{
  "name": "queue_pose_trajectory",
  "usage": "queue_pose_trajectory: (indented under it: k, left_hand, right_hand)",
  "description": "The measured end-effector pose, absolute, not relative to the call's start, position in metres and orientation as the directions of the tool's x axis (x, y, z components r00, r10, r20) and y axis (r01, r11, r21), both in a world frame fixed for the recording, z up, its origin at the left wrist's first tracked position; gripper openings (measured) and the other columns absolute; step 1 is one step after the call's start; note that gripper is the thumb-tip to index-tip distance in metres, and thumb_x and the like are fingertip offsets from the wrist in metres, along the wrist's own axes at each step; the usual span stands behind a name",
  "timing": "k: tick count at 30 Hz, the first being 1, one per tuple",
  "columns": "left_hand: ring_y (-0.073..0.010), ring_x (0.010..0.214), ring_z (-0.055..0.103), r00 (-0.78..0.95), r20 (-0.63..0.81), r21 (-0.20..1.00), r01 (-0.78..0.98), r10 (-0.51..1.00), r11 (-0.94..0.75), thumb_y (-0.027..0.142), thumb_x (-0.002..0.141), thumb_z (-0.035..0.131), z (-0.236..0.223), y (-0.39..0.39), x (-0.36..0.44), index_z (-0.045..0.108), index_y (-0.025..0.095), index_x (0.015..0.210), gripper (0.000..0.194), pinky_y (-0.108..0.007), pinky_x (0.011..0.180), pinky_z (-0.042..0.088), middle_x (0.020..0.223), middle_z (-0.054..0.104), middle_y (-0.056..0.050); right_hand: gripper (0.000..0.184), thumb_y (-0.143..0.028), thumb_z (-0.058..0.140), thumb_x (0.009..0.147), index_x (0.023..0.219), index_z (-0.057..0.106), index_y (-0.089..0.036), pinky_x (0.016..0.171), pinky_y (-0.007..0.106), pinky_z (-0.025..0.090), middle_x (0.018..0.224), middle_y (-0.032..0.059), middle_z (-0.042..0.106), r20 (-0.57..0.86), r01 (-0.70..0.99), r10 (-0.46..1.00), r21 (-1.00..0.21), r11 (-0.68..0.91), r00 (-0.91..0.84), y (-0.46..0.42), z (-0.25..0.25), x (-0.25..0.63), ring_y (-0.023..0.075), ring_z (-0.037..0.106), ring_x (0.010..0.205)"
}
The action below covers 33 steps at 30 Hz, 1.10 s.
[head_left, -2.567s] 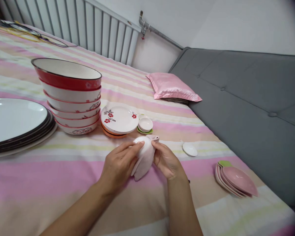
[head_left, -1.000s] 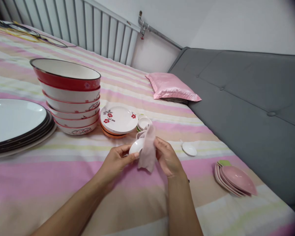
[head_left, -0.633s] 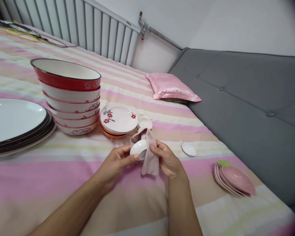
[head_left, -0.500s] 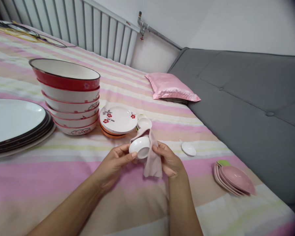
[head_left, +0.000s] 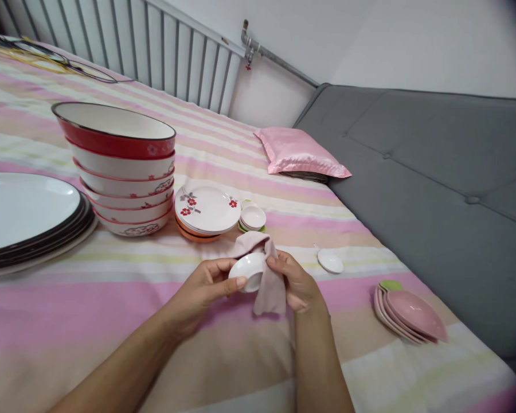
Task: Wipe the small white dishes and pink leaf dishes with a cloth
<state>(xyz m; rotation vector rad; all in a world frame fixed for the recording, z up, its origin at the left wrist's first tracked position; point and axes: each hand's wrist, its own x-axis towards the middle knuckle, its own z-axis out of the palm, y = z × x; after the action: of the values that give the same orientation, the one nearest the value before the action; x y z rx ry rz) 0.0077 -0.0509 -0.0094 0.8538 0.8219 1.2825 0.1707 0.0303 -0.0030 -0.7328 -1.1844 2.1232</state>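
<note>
While the left hand (head_left: 204, 287) clamps thumb and fingers on the left edge of a tilted white dish (head_left: 246, 269) over the bedspread (head_left: 241, 355), a cloth (head_left: 272, 291) drapes its right side, pinched by the right hand (head_left: 298, 284); should the cloth tug or the left pinch loosen, the smooth dish could slip.

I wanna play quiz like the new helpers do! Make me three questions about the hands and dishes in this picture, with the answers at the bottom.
1. True or false: the left hand has a small white dish in its grip.
2. What soft thing is in the grip of the right hand?
3. Pick one: in the tall stack of bowls, what colour is the outside of the top bowl?
A) green
B) blue
C) red

Key:
1. True.
2. A pale pink cloth.
3. C.
</note>
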Motion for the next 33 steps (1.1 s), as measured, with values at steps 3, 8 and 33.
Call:
queue_pose_trajectory:
  k: [3, 8, 33]
  left_hand:
    - [-0.009, 0.056, 0.044, 0.149, -0.044, 0.884, -0.455, 0.988, 0.108, 0.026, 0.07, 0.071, -0.008, -0.052, 0.009, 0.068, 0.012, 0.075, 0.015, -0.021, 0.053, 0.034, 0.062, 0.057, -0.001]
    - [-0.0123, 0.062, 0.052, 0.146, -0.063, 0.874, -0.469, 0.987, 0.125, 0.028, 0.069, 0.072, -0.01, -0.051, 0.01, 0.068, 0.012, 0.074, 0.017, -0.023, 0.061, 0.041, 0.069, 0.062, -0.003]
    - [-0.0077, 0.059, 0.036, 0.099, -0.043, 0.881, -0.465, 0.994, 0.085, 0.028, 0.071, 0.071, -0.013, -0.051, 0.009, 0.067, 0.012, 0.08, 0.019, -0.019, 0.055, 0.029, 0.065, 0.05, 0.001]
  right_hand:
    - [0.027, -0.031, 0.074, 0.068, 0.086, 0.068, -0.013, 0.057, 0.021, 0.047, 0.069, 0.0025, 0.067, -0.206, -0.17, 0.725, -0.896, -0.41, -0.658, 0.026, 0.001, 0.169, 0.0114, 0.059, 0.058]
    - [0.027, -0.042, 0.067, 0.073, 0.079, 0.066, -0.016, 0.052, 0.02, 0.039, 0.065, -0.0014, 0.06, -0.148, -0.064, 0.784, -0.97, -0.233, -0.603, 0.019, 0.007, 0.159, 0.009, 0.05, 0.054]
    - [0.035, -0.048, 0.035, 0.09, 0.091, 0.056, -0.021, 0.08, 0.027, 0.038, 0.093, 0.0021, 0.059, 0.291, 0.163, 0.954, -0.94, 0.298, -0.066, 0.02, 0.0, 0.142, 0.0158, 0.052, 0.09]
